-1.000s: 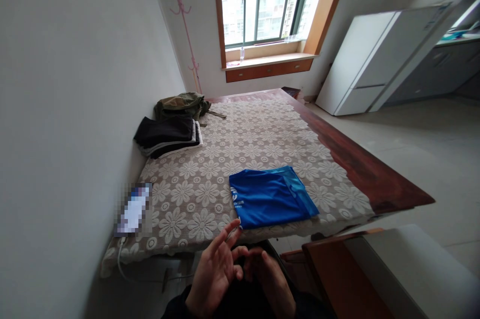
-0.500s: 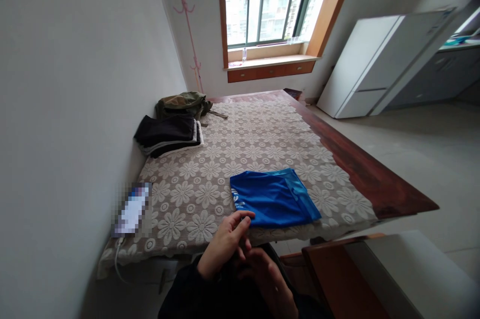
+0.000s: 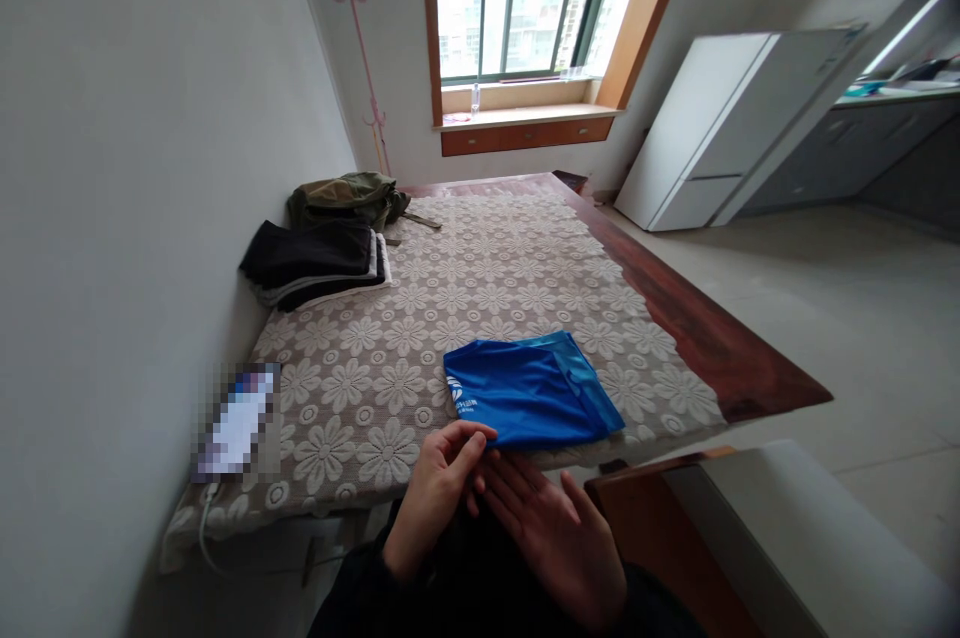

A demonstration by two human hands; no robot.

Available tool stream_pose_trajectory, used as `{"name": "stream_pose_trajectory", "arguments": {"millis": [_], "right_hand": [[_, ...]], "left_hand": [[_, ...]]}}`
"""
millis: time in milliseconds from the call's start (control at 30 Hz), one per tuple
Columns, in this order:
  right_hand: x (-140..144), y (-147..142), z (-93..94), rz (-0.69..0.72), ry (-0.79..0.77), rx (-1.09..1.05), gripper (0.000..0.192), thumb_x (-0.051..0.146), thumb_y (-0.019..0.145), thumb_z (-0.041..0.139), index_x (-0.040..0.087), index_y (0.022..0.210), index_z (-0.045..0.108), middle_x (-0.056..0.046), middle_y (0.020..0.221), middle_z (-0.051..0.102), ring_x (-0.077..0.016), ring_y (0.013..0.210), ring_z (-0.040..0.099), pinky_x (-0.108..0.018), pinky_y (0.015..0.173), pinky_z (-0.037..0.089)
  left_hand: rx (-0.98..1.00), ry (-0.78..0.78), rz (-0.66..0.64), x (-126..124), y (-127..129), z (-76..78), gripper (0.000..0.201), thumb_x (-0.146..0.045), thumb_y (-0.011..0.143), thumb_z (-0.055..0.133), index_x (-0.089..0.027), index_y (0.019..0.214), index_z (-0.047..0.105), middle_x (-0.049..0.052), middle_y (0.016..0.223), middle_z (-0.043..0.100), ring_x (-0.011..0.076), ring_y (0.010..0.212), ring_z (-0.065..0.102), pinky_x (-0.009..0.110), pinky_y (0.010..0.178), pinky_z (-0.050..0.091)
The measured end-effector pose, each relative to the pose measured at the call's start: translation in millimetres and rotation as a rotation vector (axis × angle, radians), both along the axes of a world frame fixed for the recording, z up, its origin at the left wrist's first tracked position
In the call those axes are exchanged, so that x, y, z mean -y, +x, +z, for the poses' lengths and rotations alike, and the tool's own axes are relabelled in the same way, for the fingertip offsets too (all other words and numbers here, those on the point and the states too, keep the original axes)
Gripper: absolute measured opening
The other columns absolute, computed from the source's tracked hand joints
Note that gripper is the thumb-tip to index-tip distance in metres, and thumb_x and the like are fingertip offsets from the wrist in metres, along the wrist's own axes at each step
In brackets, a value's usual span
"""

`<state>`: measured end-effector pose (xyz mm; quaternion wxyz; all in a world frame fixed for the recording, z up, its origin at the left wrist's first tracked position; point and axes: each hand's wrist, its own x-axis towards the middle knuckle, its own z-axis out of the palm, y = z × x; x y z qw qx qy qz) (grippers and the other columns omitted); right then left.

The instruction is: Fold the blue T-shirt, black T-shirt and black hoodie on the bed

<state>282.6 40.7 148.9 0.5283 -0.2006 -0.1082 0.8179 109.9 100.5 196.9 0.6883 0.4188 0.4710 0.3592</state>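
Note:
A blue folded garment point(image 3: 529, 390) with a small white logo lies on the lace-covered table point(image 3: 480, 278), near its front edge. My left hand point(image 3: 437, 490) reaches up from below, and its thumb and fingertips pinch together at the garment's near left corner. My right hand point(image 3: 561, 530) hovers just below the table's front edge, palm up and fingers spread, holding nothing. Its fingertips are close to my left hand and to the garment's near edge. Dark sleeves cover both wrists.
A stack of folded dark and white clothes point(image 3: 315, 263) and an olive bundle point(image 3: 341, 200) lie at the far left by the wall. A phone point(image 3: 236, 421) on a cable sits at the near left. A wooden chair point(image 3: 675, 538) stands at the right, a white fridge point(image 3: 720, 128) beyond.
My left hand rose to the garment's near left corner and closed its fingers there. My right hand opened and turned palm up. The view shifted slightly.

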Motion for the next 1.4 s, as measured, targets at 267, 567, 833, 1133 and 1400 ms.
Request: {"name": "stream_pose_trajectory", "arguments": {"millis": [267, 567, 833, 1133, 1400], "right_hand": [[-31, 57, 7.6, -0.289, -0.128, 0.217, 0.054, 0.072, 0.093, 0.057, 0.04, 0.135, 0.068, 0.001, 0.143, 0.068, -0.0303, 0.148, 0.046, -0.059, 0.123, 0.035], [-45, 80, 29.8, 0.098, -0.028, 0.721, 0.081, 0.043, 0.081, 0.085, 0.029, 0.152, 0.049, -0.011, 0.138, 0.07, -0.034, 0.122, 0.068, -0.05, 0.103, 0.056], [-79, 85, 38.6, 0.022, 0.477, 1.266, 0.093, 0.043, 0.077, 0.085, 0.036, 0.159, 0.042, -0.006, 0.165, 0.044, -0.0333, 0.152, 0.038, -0.052, 0.128, 0.022], [-89, 100, 41.3, 0.426, 0.439, 1.316, 0.03, 0.041, 0.08, 0.071, 0.022, 0.097, 0.087, -0.008, 0.101, 0.082, -0.0326, 0.101, 0.072, -0.048, 0.1, 0.053], [-117, 101, 111.8, 0.601, 0.688, 1.401, 0.059, 0.028, 0.08, 0.07, 0.023, 0.138, 0.071, -0.002, 0.123, 0.077, -0.0315, 0.117, 0.069, -0.039, 0.104, 0.052]], "left_hand": [[0.031, -0.078, 0.046, 29, -31, -9.0, 0.047, -0.059, 0.078, 0.08, -0.016, 0.099, 0.074, 0.002, 0.074, 0.068, 0.0066, 0.049, 0.047, 0.018, 0.041, 0.042], [-0.084, -0.077, -0.061, 68, -82, -33.3, 0.054, -0.068, 0.08, 0.075, -0.017, 0.096, 0.075, 0.003, 0.073, 0.069, 0.0116, 0.058, 0.056, 0.023, 0.052, 0.047], [-0.184, -0.023, -0.035, 80, -77, -31.6, 0.054, -0.07, 0.079, 0.074, -0.024, 0.108, 0.079, 0.008, 0.105, 0.075, 0.0247, 0.092, 0.067, 0.03, 0.073, 0.056], [-0.02, -0.013, -0.055, 78, -89, -85.5, 0.051, -0.06, 0.079, 0.079, -0.027, 0.117, 0.079, 0.009, 0.129, 0.073, 0.0385, 0.131, 0.057, 0.049, 0.118, 0.039], [0.794, -0.355, -0.073, 81, -62, -186.4, 0.044, -0.058, 0.084, 0.074, -0.028, 0.114, 0.08, 0.01, 0.136, 0.07, 0.0382, 0.135, 0.056, 0.06, 0.116, 0.035]]}}
